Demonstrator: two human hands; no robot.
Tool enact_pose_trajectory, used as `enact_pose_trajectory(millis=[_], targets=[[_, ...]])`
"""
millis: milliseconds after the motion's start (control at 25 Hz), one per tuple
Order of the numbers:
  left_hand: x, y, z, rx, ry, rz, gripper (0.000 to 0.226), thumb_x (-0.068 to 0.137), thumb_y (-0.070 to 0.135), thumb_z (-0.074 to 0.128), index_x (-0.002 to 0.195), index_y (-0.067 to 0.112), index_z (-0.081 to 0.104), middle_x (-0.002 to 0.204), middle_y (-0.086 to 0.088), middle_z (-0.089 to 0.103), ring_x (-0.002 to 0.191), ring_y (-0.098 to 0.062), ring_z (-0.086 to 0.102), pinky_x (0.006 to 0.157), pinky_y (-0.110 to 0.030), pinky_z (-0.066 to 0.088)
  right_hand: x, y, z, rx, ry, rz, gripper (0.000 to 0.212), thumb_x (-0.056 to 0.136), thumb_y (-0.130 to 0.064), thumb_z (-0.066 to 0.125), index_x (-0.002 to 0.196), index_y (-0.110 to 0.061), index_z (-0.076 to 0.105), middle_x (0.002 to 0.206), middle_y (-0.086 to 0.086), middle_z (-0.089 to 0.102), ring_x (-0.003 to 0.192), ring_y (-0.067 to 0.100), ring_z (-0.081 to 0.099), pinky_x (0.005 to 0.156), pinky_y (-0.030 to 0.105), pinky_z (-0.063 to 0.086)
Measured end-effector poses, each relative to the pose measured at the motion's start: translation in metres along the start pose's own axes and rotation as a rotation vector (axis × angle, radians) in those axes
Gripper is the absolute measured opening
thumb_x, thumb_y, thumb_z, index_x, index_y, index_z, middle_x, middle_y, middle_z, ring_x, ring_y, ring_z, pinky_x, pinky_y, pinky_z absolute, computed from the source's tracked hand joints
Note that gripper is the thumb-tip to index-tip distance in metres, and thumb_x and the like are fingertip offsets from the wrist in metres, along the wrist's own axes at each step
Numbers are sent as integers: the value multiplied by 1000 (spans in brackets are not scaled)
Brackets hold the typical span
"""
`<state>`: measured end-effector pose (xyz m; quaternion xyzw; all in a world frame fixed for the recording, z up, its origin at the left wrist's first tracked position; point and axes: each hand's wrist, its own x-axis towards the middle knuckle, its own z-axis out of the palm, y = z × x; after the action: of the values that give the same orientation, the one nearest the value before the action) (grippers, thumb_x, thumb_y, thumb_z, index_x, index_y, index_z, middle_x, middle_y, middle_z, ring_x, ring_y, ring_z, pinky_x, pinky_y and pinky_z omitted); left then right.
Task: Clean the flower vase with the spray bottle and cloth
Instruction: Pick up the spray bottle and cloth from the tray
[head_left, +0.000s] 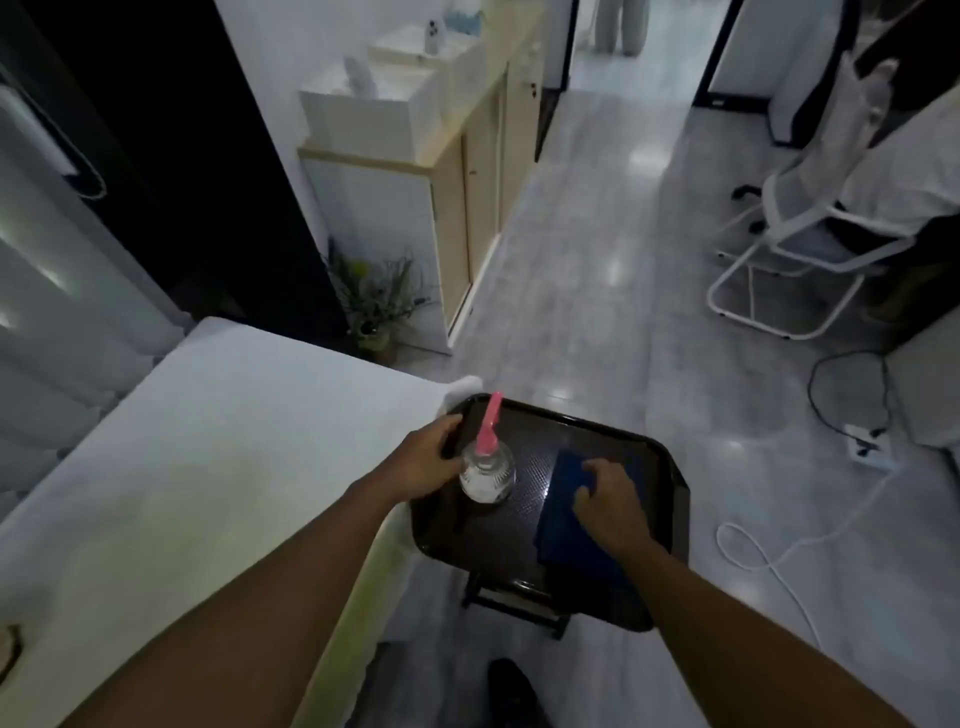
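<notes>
A clear spray bottle (488, 475) with a pink nozzle stands upright on the left part of a dark tray (613, 431). My left hand (428, 457) curls around the tray's left rim, right beside the bottle and touching it or nearly so. A dark blue cloth (566, 519) lies flat on the right half of the tray. My right hand (610, 501) rests on top of the cloth, fingers bent and pressing its upper part. A small potted plant in a vase (376, 306) stands on the floor beyond the bed.
The tray sits on a dark stool (514, 597) beside a white bed (208, 441) on the left. A wooden cabinet (467, 208) lines the left wall. A white chair (789, 249), a power strip (865, 441) and a white cable (769, 561) lie on the grey floor at right.
</notes>
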<state>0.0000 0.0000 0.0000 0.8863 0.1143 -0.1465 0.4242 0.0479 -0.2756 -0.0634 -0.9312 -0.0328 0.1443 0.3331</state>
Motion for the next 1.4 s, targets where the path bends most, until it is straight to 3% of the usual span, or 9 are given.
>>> enact_pose_trajectory(millis=[120,240,400,480,680,840,1040,1200,1400], targets=[[24,-4,33,-69,2,22,73,86,24,77,150,30,42,146,6,54,133,-16,54,104,-28,43,4,26,19,-215,-147,108,67,89,-37,64,144,-7,40,142,16,44,126,33,46,101,46,46],[38,-6,61,-148,74,59,84,91,25,69,149,62,22,146,15,48,132,-10,53,111,-36,43,7,38,28,-386,-215,117,82,83,-58,65,144,-10,38,141,15,38,126,33,42,95,47,49],[52,-15,81,-300,127,55,87,96,18,68,156,54,16,153,24,41,142,-3,45,116,-39,40,18,46,37,-543,-130,80,92,64,-79,64,128,-15,46,128,11,43,114,31,47,84,46,53],[58,-16,86,-358,167,21,86,95,16,69,159,41,19,148,21,47,134,3,52,113,-38,45,17,49,44,-600,-81,19,82,67,-74,66,121,-15,51,122,11,48,108,30,49,78,43,53],[63,-7,86,-336,152,39,80,97,12,66,152,44,17,119,21,58,117,22,50,108,-17,38,26,60,40,-543,-71,-78,34,91,-31,64,119,-13,59,118,10,56,103,26,55,73,35,53],[48,-3,77,-377,276,-3,70,97,7,64,158,14,30,120,22,52,101,24,53,102,-20,48,45,55,26,-431,-139,-104,26,93,-30,60,114,-15,56,112,5,57,95,20,58,71,35,52],[5,-11,36,-391,403,-14,78,101,25,59,154,57,12,139,14,47,119,5,52,97,-16,45,57,-8,24,-92,-140,-122,12,88,-29,64,95,-24,55,92,-1,57,76,16,61,71,44,57],[-56,-28,-6,-435,602,-27,73,100,23,59,150,62,22,137,15,53,110,-5,56,98,-26,46,53,-105,42,36,-181,-319,7,83,-23,65,81,-24,58,81,-2,61,72,15,60,65,37,52],[-157,-72,-64,-453,830,-137,69,101,27,58,144,70,24,139,15,54,123,-5,55,102,-22,44,2,-226,111,22,-298,-624,6,82,-26,62,85,-28,66,86,-9,64,75,8,61,63,24,42]])
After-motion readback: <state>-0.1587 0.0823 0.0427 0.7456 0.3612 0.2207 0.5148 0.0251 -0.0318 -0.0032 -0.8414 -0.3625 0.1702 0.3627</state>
